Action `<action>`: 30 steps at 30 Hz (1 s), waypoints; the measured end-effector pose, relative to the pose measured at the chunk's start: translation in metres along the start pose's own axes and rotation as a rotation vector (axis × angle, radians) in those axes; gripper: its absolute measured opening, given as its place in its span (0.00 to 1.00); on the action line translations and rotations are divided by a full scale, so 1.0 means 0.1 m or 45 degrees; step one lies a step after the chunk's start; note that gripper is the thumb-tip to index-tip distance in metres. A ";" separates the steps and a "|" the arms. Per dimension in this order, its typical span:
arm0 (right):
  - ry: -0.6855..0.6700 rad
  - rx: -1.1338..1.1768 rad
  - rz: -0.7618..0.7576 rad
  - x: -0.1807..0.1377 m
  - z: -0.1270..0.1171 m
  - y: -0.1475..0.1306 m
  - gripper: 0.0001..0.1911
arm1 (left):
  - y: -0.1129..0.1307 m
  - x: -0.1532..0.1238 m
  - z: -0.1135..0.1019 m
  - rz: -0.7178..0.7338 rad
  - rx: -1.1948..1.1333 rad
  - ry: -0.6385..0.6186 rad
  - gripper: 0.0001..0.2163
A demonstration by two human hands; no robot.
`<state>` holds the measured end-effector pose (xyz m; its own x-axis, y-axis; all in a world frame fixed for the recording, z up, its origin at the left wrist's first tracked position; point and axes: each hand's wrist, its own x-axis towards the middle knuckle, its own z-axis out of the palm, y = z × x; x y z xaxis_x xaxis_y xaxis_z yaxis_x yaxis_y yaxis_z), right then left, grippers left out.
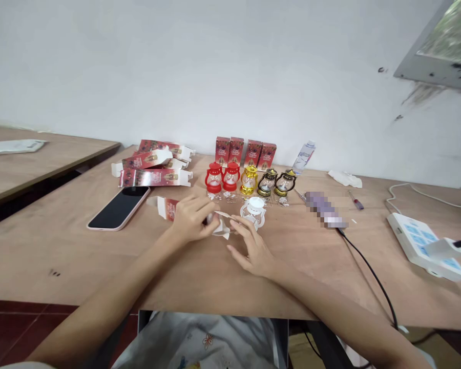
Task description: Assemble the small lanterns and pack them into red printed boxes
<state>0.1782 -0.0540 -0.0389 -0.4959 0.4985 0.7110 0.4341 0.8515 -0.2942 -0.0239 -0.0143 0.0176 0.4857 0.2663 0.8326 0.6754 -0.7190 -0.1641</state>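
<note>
My left hand (195,218) is closed around a red printed carton (169,209) that lies on its side, its white end flaps standing out at both ends. My right hand (253,247) is at the carton's right end, fingers spread and fingertips by a raised flap; whether they touch it I cannot tell. Just behind that hand stands a white mini lantern (254,211). Further back is a row of mini lanterns: two red ones (214,178), a gold one (249,180) and two dark bronze ones (268,182). The inside of the held carton is hidden.
Several closed red boxes (236,151) stand against the wall; opened cartons (153,177) are piled at left. A phone (119,209), a clear bottle (304,156), a cabled blurred device (325,209), a screwdriver (356,201), a tissue (344,178) and a power strip (426,246) lie around.
</note>
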 end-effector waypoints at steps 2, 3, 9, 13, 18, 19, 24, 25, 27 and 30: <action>0.009 -0.012 0.011 0.00 0.02 0.02 0.24 | 0.04 0.00 0.02 0.070 -0.135 -0.187 0.08; 0.016 -0.025 0.002 0.00 0.03 0.03 0.19 | 0.04 0.01 0.01 0.081 -0.216 -0.329 0.08; 0.006 -0.074 -0.115 0.00 0.07 0.09 0.08 | -0.06 0.21 -0.21 -0.182 -0.529 -1.223 0.17; -0.055 -0.030 -0.104 -0.01 0.07 0.10 0.09 | -0.15 0.23 -0.31 -0.232 -0.663 -1.406 0.30; -0.096 -0.029 -0.059 0.00 0.06 0.08 0.10 | -0.09 0.09 -0.35 -0.142 -0.428 -1.316 0.40; -0.107 -0.029 -0.043 0.00 0.06 0.07 0.10 | -0.07 0.07 -0.35 -0.125 -0.393 -1.323 0.41; -0.116 0.032 0.028 0.04 0.00 0.03 0.13 | 0.00 0.14 -0.41 -0.184 -0.133 -1.309 0.41; -0.114 0.062 0.038 0.04 -0.02 0.03 0.13 | 0.01 0.17 -0.42 -0.178 -0.088 -1.259 0.40; -0.123 0.144 0.062 0.04 -0.06 0.04 0.13 | 0.05 0.21 -0.44 -0.144 -0.047 -1.161 0.37; -0.134 0.265 0.096 0.04 -0.10 0.06 0.14 | 0.18 0.21 -0.39 -0.062 0.010 -1.097 0.34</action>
<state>0.1865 -0.0487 -0.0316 -0.5484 0.5671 0.6145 0.3140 0.8208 -0.4773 -0.0232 -0.0468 0.0534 0.7054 0.6933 0.1473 0.7088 -0.6903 -0.1451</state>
